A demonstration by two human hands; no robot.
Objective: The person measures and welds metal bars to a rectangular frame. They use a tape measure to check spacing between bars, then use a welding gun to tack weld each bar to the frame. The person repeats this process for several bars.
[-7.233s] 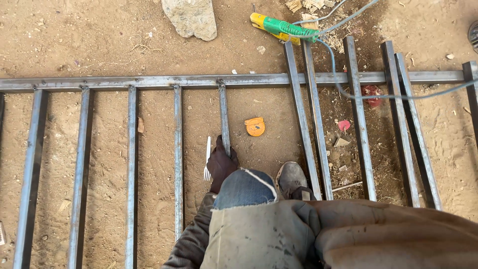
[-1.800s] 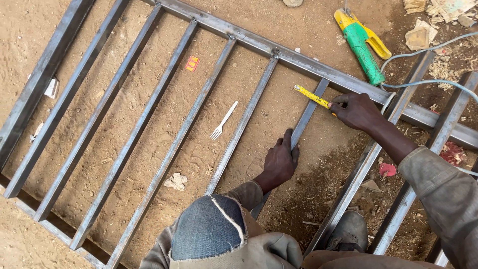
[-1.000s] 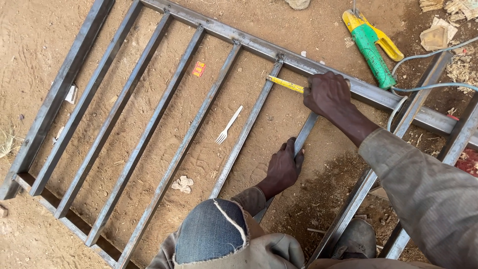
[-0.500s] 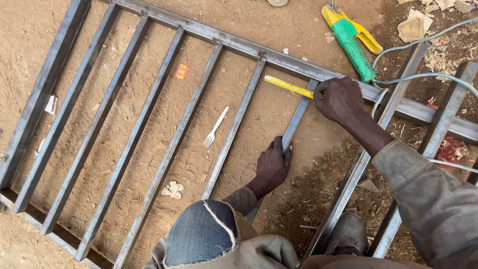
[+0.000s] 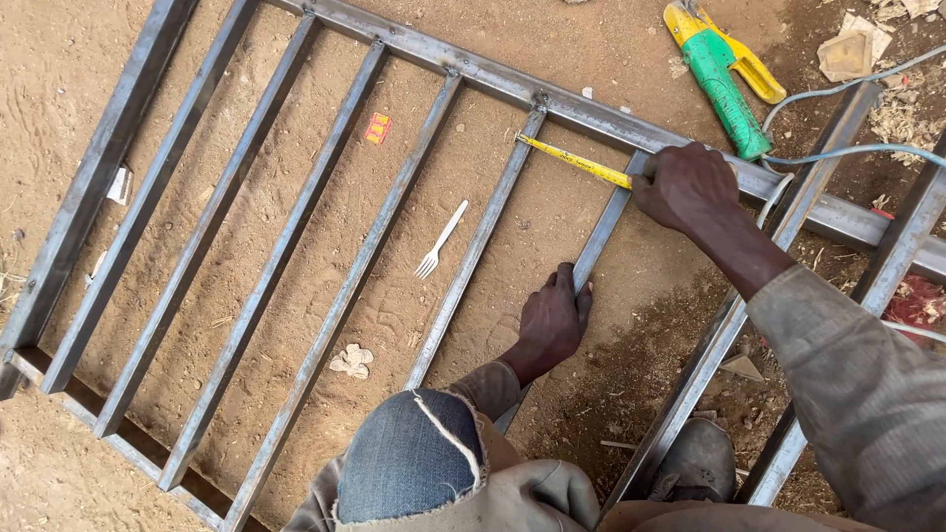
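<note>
Sandy ground under steel frame [image 5: 552, 94]; right hand [image 5: 685, 187] pinches yellow tape [image 5: 576, 161], left hand [image 5: 550, 320] grasps loose bar [image 5: 601, 232]; slip risks misreading

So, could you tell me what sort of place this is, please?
Probably an open-air metalworking yard: a steel bar frame lies on bare dirt, a green and yellow power tool sits beside it, and a yellow tape measure spans two bars.
</note>
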